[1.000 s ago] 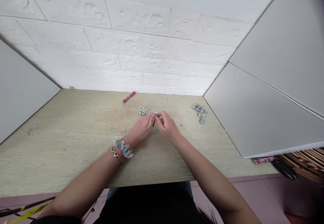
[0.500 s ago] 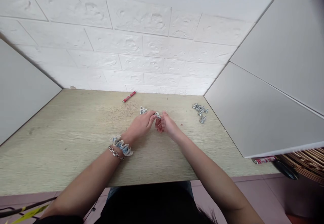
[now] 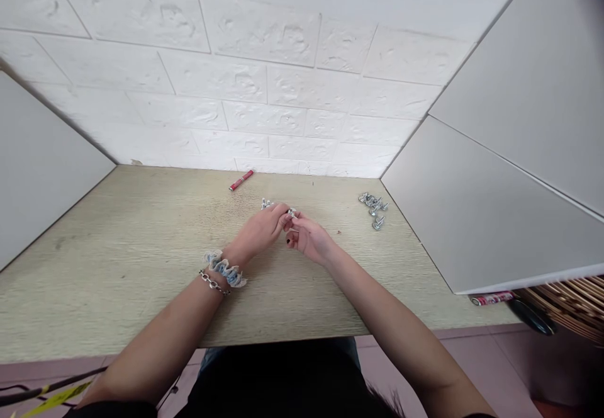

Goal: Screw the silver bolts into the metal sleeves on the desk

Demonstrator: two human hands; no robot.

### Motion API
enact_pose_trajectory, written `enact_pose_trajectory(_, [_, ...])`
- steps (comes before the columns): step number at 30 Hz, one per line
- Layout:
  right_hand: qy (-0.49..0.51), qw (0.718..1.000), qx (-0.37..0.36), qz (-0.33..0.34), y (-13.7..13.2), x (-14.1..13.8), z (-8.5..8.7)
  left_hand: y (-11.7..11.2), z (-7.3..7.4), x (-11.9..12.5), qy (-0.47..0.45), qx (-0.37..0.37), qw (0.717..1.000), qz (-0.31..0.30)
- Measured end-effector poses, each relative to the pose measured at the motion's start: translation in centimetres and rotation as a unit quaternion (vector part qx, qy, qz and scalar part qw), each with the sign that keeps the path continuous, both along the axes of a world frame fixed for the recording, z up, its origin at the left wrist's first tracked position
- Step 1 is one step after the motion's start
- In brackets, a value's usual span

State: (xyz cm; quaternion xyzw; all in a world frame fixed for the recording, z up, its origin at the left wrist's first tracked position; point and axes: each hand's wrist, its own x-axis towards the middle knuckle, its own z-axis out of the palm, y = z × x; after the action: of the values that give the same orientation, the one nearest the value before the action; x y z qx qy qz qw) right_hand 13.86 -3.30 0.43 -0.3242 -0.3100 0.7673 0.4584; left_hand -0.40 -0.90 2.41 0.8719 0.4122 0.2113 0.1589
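My left hand [image 3: 261, 230] and my right hand [image 3: 307, 237] meet over the middle of the wooden desk [image 3: 141, 260]. Both pinch one small silver screw [image 3: 292, 213] between their fingertips. Behind the left hand's fingers a small cluster of silver screws [image 3: 267, 204] stands on the desk, partly hidden. On my left wrist sit a chain bracelet and a frilly scrunchie [image 3: 225, 269].
A pile of several silver screws [image 3: 374, 206] lies at the right, near the grey side panel [image 3: 476, 210]. A red pen-like tube [image 3: 240, 180] rests by the white brick wall. A wicker basket [image 3: 570, 305] and another red tube [image 3: 491, 298] sit beyond the right panel.
My left hand has shifted slightly away from me toward the screw cluster, covering more of it. My right hand loosened and then closed again on the screw.
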Motion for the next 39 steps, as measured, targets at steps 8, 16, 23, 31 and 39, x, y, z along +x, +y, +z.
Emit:
enact_pose_trajectory(8, [-0.06,0.997,-0.043,0.023,0.4,0.07,-0.35,0.0,-0.16,0.12,0.012,0.005,0.999,-0.043])
enact_pose_trajectory(16, [0.004,1.0,-0.004,-0.017,-0.07,-0.06,-0.16,0.01,-0.04,0.02,0.009,0.01,1.0,-0.019])
enact_pose_trajectory(23, [-0.056,0.996,-0.063,0.034,0.41,0.14,-0.55,-0.16,0.06,0.2,0.022,0.014,0.999,-0.044])
enact_pose_trajectory(31, [0.01,0.999,-0.05,0.007,-0.06,-0.21,-0.27,0.02,0.05,0.1,0.039,0.038,0.997,-0.045])
enact_pose_trajectory(39, [-0.016,0.998,-0.065,-0.014,0.2,0.38,0.06,0.06,0.11,0.1,0.038,0.051,0.997,-0.045])
